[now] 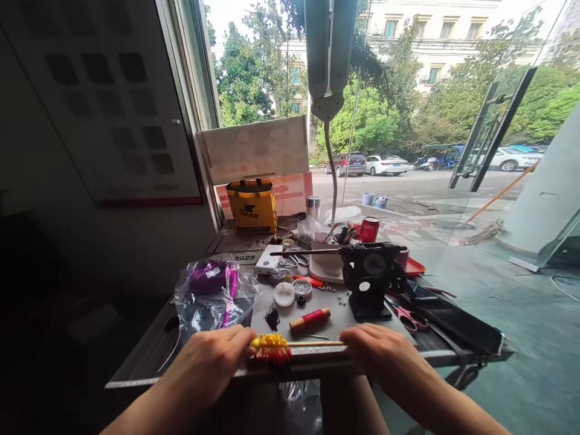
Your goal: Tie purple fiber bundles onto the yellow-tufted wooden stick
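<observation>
Head-worn view, facing forward and down, close over the fingers (pixel 241 336) and tabletop (pixel 281 318), street (pixel 408 192) beyond

Just in front of the red and tan spool (pixel 310 321), the right hand (pixel 374 343) hides one end of a thin stick (pixel 317 344), and the left hand (pixel 222 350) covers the tip of the yellow and red tufted piece (pixel 272 343). Left of the spool, a shiny clear bag (pixel 190 305) makes the purple bundle (pixel 197 279) hard to see, and the white label (pixel 212 272) is too tiny to read. Far behind and above the spool, the top edge cuts off the lamp arm (pixel 328 54). Nearer than the spool, both forearms (pixel 435 386) run off the bottom.
</observation>
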Motion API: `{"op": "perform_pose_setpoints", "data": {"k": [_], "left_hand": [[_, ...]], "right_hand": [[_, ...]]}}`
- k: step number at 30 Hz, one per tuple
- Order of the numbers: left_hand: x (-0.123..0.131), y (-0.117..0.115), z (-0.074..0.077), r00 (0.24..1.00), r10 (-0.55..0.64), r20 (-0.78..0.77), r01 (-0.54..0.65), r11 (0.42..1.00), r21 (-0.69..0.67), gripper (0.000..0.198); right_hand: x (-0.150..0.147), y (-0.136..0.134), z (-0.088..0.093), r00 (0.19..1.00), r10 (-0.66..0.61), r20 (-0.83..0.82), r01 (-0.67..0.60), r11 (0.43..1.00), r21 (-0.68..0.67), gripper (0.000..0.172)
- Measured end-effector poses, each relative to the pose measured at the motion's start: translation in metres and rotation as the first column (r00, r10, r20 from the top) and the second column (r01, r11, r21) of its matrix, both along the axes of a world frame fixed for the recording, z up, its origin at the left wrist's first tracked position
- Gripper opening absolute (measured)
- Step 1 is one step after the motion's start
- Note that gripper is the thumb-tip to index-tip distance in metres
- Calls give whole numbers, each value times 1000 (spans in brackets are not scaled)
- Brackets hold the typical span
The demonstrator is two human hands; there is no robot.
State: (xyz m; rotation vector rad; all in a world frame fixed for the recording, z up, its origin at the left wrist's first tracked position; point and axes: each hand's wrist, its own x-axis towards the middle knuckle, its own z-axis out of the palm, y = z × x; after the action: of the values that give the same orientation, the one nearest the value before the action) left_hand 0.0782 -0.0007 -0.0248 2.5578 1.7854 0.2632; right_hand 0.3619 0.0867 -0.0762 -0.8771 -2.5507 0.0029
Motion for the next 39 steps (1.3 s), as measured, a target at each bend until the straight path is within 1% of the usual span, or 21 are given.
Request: {"op": "perform_pose_setpoints", "data": {"k": [2,5,8,10,14,18,20,23,25,27,31,33,36,37,39], "left_hand": [[-9,-2,1,999,19,44,-20,1000,24,34],[-17,-3,2,995,48,85,-50,999,17,39],[-14,0,2,995,39,91,-39,999,8,40],[-8,3,3,997,18,74,-18,1000,5,38],[6,7,7,1000,6,23,-6,1000,-12,33],[21,10,7,999,-49,-20,49,999,15,24],[26,12,8,996,-62,-64,65,997,47,21],[29,14,12,982,-57,-178,85,985,151,19],[29,15,15,969,-77,-234,125,973,196,20],[26,15,18,965,-88,-248,142,967,210,21],[8,13,25,965,-62,-257,112,976,184,19],[-7,14,30,967,-17,-256,60,985,161,20],[-23,22,33,966,140,-217,-118,987,110,23],[-23,27,31,964,181,-194,-170,983,73,24],[-15,40,19,971,198,-133,-203,979,-25,20]], "right_hand": [[12,4,-1,1000,-19,-14,20,998,61,15],[30,7,-2,997,-30,-65,35,995,89,20],[42,10,-5,994,-43,-104,53,995,89,22],[45,11,-7,995,-22,-100,33,994,105,22],[38,7,-10,996,27,-89,-16,991,129,15],[12,-5,-6,988,16,-152,8,988,154,18],[1,-10,-5,989,1,-151,17,993,114,17],[-4,-11,-6,991,-8,-132,5,1000,-23,17],[1,-9,-10,988,-8,-152,-10,992,-123,21],[9,-6,-16,983,-7,-181,-31,978,-207,26],[30,3,-33,977,-28,-212,-38,953,-301,36],[45,8,-43,968,-63,-245,-20,947,-322,37],[62,14,-52,941,-137,-311,16,932,-362,34],[65,15,-52,933,-161,-323,27,924,-381,33],[63,14,-48,928,-167,-332,18,912,-410,32]]}}
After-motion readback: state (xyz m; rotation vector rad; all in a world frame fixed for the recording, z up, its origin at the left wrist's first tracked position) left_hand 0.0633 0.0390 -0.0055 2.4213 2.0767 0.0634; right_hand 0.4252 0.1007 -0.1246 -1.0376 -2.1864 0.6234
